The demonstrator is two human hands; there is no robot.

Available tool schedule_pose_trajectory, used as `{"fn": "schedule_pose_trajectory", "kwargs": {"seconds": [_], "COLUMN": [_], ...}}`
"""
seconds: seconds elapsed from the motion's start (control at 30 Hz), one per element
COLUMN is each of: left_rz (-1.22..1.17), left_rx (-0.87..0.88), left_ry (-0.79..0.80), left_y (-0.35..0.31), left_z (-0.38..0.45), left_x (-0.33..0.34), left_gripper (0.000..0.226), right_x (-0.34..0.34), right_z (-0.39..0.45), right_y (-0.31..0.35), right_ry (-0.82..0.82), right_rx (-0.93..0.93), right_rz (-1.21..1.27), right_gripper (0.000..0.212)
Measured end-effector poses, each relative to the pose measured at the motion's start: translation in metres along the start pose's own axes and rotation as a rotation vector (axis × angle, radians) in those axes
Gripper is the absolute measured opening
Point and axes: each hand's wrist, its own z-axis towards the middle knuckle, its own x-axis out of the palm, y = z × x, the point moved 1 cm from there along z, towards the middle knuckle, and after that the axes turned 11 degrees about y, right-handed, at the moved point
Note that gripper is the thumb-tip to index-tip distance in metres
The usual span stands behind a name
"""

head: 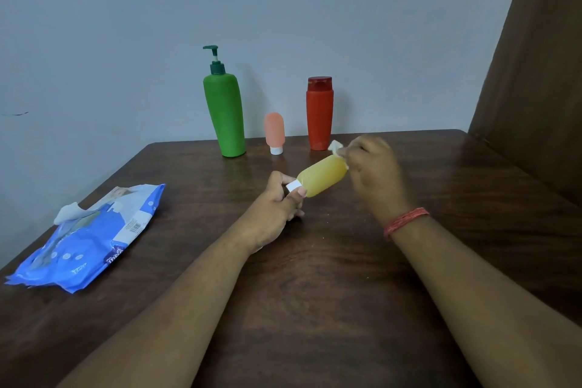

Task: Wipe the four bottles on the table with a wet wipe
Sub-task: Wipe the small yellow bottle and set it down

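The left hand (pixel 280 198) pinches the white cap end of the yellow bottle (pixel 322 176) between thumb and fingers, holding it off the table (pixel 315 277) at the centre of the frame and tilted up toward the right, probably so the whole body is free to be rubbed. The right hand (pixel 371 164) is closed around a bunched wet wipe (pixel 335 145) and presses it against the bottle's far end; a white tuft of wipe sticks out above the fingers. That hand is blurred, so exactly how its fingers lie is hard to tell.

Behind them, at upper centre along the table's back edge, stand the green pump bottle (pixel 225 113), the small pink bottle (pixel 274 132) resting on its cap, and the red bottle (pixel 319 113), each apart from the others and within reach. At lower left lies the blue wipes pack (pixel 94 239), with a sheet poking from its opening, ready for another pull.
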Motion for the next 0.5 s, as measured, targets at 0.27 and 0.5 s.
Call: {"fn": "schedule_pose_trajectory", "kwargs": {"seconds": [0.27,0.5], "left_rz": [-0.04,-0.196], "left_rx": [0.007,0.067], "left_ry": [-0.031,-0.072], "left_y": [0.003,-0.003], "left_z": [-0.001,-0.003], "left_x": [-0.001,0.002], "left_gripper": [0.018,0.016], "right_x": [0.011,0.015], "right_z": [-0.009,-0.013], "right_y": [0.029,0.04], "right_ry": [0.03,0.191], "right_rx": [-0.143,-0.262], "right_rz": [0.145,0.261], "right_gripper": [0.021,0.022]}}
